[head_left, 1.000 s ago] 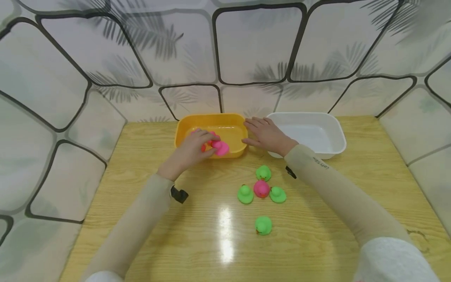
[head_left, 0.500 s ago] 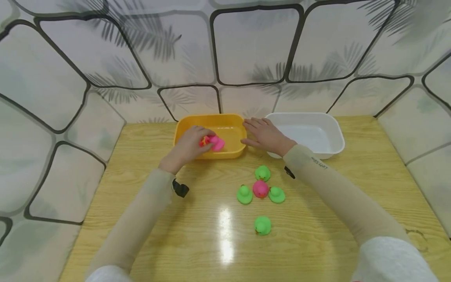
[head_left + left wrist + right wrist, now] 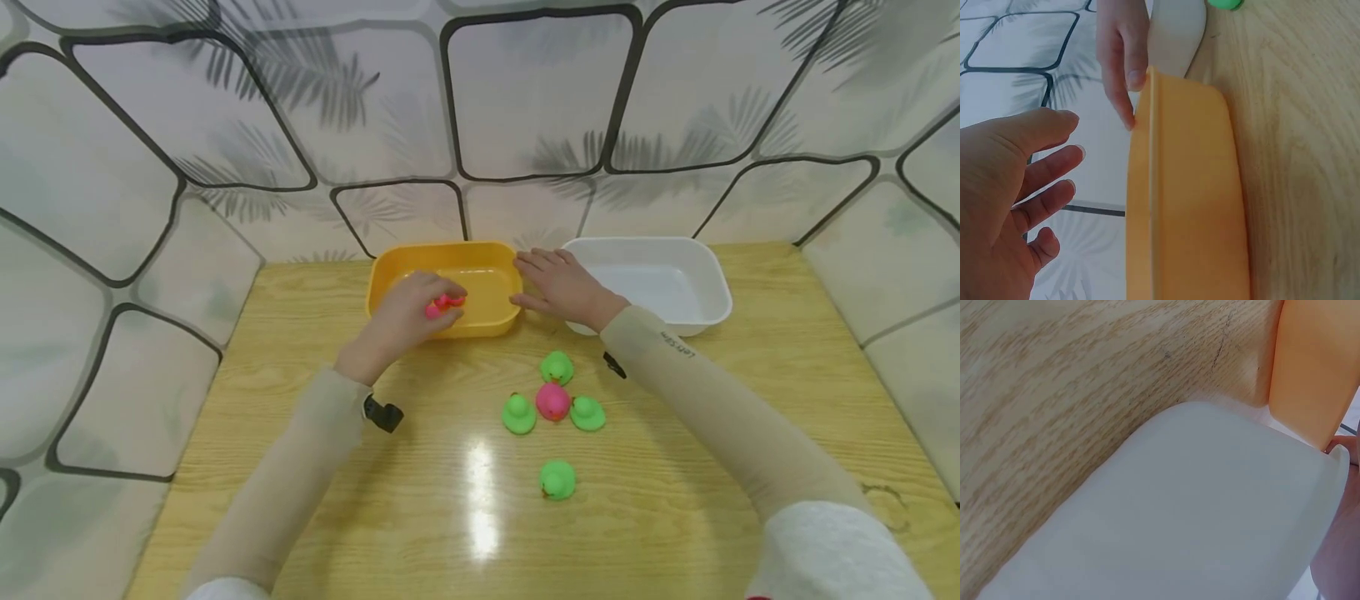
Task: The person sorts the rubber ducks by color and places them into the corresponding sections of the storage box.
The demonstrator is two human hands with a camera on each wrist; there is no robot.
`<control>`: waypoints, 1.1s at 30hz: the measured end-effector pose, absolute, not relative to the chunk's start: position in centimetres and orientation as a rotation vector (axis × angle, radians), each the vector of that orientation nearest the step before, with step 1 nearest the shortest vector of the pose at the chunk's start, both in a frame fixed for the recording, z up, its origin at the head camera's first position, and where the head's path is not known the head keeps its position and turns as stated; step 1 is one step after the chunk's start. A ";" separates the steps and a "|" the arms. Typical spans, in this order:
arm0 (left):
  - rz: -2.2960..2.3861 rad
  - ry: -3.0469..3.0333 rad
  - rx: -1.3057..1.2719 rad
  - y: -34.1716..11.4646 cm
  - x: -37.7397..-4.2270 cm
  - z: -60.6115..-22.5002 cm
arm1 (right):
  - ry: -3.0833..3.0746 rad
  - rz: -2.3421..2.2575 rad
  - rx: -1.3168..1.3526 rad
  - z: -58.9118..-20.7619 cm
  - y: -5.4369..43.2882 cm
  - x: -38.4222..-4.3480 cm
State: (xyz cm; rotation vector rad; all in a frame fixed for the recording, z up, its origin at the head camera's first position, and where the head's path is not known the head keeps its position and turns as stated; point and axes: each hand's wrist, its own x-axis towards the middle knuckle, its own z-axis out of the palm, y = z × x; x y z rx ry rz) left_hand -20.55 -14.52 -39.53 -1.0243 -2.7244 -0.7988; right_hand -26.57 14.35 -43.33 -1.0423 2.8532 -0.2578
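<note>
My left hand (image 3: 401,315) hovers over the left part of the yellow tub (image 3: 491,328). In the left wrist view, that hand (image 3: 1000,181) has loosely bent fingers and nothing between them and the thumb. Below it, partly hidden, pink and red toy ducks (image 3: 444,305) show inside the tub. My right hand (image 3: 566,290) rests with straight fingers on the tub's right rim. The right wrist view shows only an edge of the right hand (image 3: 1340,540), beyond the white tub (image 3: 1210,506).
On the wooden table (image 3: 375,517), a deep pink duck (image 3: 553,402) has green ducks around it, including one on its left (image 3: 518,414). Another green duck (image 3: 557,480) stands nearer the front. A patterned white wall (image 3: 536,100) rises behind the tubs.
A bright pink duck was at my left fingertips, moved left over the tub, and has been let go. The right hand stays on the rim.
</note>
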 end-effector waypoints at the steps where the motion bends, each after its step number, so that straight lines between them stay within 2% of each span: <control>1: -0.797 -2.719 -1.036 -14.4 -20.4 -39.7 | 2.854 -0.256 -1.043 -43.3 14.3 -26.6; 19: -0.781 -2.654 -1.368 -9.7 -14.8 -41.8 | 2.898 -0.257 -1.086 -43.3 14.3 -26.6; 33: -0.716 -2.584 -1.543 -6.2 -13.2 -44.7 | 2.871 -0.250 -1.063 -43.2 14.1 -26.1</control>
